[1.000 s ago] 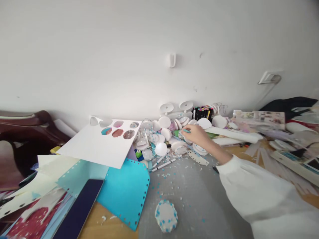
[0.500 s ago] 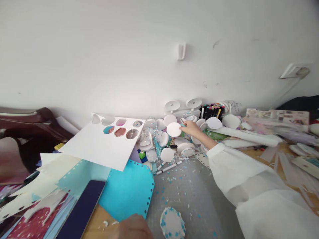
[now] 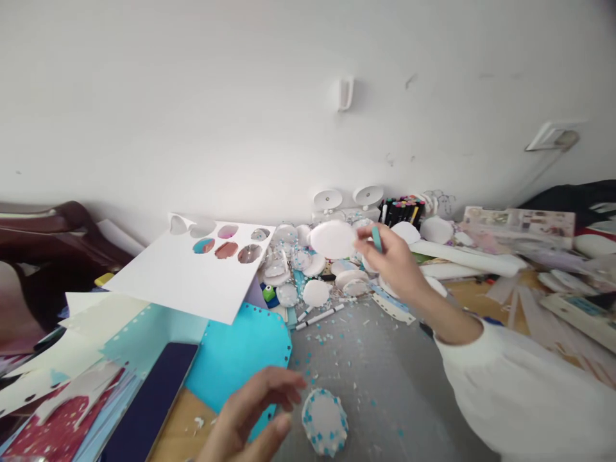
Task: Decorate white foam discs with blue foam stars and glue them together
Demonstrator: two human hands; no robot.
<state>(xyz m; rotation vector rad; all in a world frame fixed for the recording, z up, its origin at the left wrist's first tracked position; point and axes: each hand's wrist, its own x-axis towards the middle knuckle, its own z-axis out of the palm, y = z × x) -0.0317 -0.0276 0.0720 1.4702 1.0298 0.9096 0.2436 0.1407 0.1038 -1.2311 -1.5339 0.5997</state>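
Note:
Above the pile, my right hand pinches the edge of a round white paper disc. A small teal piece shows at the fingers of the same hand; its kind I cannot make out. At the bottom, my left hand is empty, its fingers curved and apart from the thumb. Just right of it, a white disc edged with blue and white bits lies on the grey mat. Behind, a heap holds several white discs, among them a plain disc.
A white sheet with round holes leans at left above blue paper and a dark phone. White markers lie before the heap. Colourful-capped markers stand behind. A white paper roll lies right.
My right hand has drawn back toward me from the heap, bringing the white disc with it. My left hand has risen into view beside the decorated disc, its fingers now apart.

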